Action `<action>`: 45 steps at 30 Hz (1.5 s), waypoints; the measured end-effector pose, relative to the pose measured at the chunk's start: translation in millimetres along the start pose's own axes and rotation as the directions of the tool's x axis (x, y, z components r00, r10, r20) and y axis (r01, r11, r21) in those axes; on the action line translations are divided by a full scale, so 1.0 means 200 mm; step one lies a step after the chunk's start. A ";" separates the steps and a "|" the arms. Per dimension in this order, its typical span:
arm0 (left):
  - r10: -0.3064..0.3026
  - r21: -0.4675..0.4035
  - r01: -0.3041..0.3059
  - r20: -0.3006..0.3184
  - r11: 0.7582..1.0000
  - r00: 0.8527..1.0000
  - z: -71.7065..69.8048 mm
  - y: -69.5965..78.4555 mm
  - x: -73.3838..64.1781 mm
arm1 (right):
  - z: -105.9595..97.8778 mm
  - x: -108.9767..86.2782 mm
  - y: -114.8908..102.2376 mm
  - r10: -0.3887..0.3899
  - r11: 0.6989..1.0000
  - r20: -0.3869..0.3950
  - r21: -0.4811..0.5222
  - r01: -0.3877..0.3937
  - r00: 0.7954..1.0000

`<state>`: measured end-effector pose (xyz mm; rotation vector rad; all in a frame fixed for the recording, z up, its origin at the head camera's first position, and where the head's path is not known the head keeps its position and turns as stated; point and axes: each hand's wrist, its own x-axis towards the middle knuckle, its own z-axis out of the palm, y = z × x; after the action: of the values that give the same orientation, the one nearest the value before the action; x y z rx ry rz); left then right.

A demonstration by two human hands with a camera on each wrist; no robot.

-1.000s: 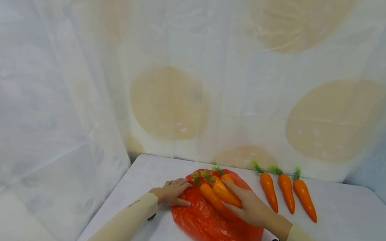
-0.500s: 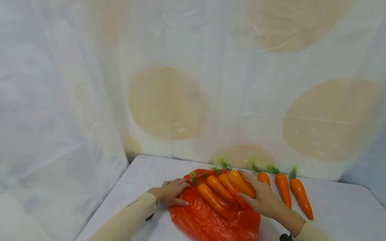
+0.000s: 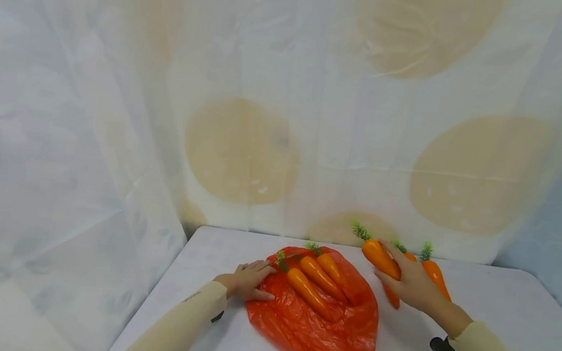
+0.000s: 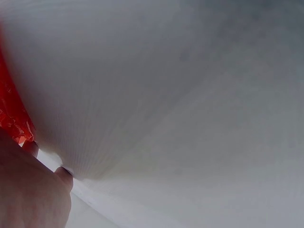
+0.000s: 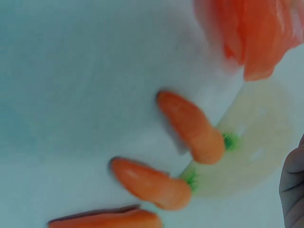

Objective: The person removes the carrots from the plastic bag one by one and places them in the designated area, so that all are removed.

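While left grip, fingers uncurled, rests on red bag, right grip curls round one carrot over loose carrots on worktop; carrying step seems underway, next calls for steady lowering, then release.

Left hand spread, right hand curled, 2 sleeved forearms

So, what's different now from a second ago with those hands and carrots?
The right hand has carried an orange carrot rightward from over the red bag, and now holds it by the loose carrots. It hasn't let go. The left hand stays on the bag's left side; three other carrots still lie on the bag.
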<state>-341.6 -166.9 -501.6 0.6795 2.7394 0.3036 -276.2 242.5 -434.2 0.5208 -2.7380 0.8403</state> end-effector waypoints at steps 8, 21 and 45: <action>0.020 -0.016 -0.020 0.022 1.000 1.000 0.03 0.03 -0.02 | -0.04 -0.08 0.15 0.047 0.998 -0.037 -0.040 -0.049 0.998; 0.005 0.019 -0.006 0.036 1.000 0.999 0.00 0.04 -0.04 | -0.07 -0.10 0.24 0.212 0.977 0.034 -0.041 -0.210 0.977; 0.013 -0.007 -0.013 0.013 1.000 1.000 -0.01 0.00 0.01 | -0.23 -0.13 0.44 0.316 0.942 -0.055 -0.099 -0.320 0.947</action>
<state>-343.9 -166.5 -499.5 0.6958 2.7208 0.3103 -283.5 343.9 -449.8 0.0379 -2.8534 0.7552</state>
